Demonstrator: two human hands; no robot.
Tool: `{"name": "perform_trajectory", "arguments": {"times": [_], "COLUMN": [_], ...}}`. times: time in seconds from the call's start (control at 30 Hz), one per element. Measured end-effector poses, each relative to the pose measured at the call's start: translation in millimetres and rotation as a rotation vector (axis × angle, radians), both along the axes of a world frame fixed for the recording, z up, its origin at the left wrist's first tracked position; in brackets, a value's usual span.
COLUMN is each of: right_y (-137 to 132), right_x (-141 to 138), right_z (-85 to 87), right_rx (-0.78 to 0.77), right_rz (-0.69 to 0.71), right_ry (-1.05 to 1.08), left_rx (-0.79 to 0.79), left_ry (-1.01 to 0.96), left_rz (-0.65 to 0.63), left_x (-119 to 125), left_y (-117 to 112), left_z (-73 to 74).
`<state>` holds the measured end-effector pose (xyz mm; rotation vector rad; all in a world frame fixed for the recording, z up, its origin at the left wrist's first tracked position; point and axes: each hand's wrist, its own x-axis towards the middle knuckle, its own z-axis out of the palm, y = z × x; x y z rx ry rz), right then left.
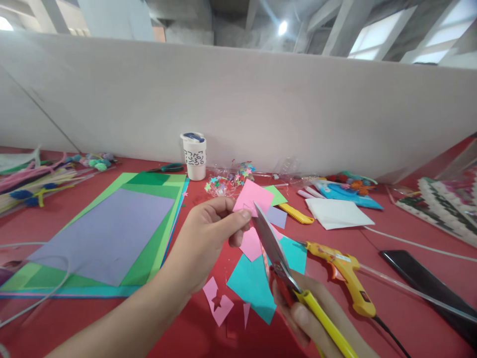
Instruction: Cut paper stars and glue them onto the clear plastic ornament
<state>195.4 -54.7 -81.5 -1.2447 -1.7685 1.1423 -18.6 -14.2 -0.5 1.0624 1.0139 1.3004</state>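
Between the thumb and fingers of my left hand (218, 228) is a small square of pink paper (257, 195), held up above the table. My right hand (298, 308) grips a pair of scissors (274, 243) with yellow handles. The blade tips lie at the lower edge of the pink paper, close to my left thumb. Below are a teal paper sheet (253, 288) and more pink paper (250, 244). A pink scrap with a star-shaped hole (223, 309) and a thin pink sliver (246, 314) lie on the red table nearer to me.
At the left lies a stack of coloured sheets, a purple sheet (108, 233) on top. A white cup (195, 156) stands at the back. On the right are a yellow utility knife (297, 214), a yellow glue gun (345, 276), white paper (338, 214) and a black phone-like object (421, 283).
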Motion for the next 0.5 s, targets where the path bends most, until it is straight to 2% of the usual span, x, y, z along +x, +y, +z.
{"name": "perform_trajectory", "arguments": {"times": [0.2,0.5], "right_y": [2.2,1.8], "right_x": [-5.3,-0.8], "right_z": [7.6,4.7], "right_rx": [0.008,-0.028], "right_rz": [0.026,0.035], "right_ry": [0.053,0.057], "left_rx": [-0.017,-0.020], "left_ry": [-0.018,-0.048], "left_rz": [-0.002,-0.025], "left_x": [-0.1,-0.1], "left_y": [0.9,1.9], "left_z": [-1.7,-1.2]}}
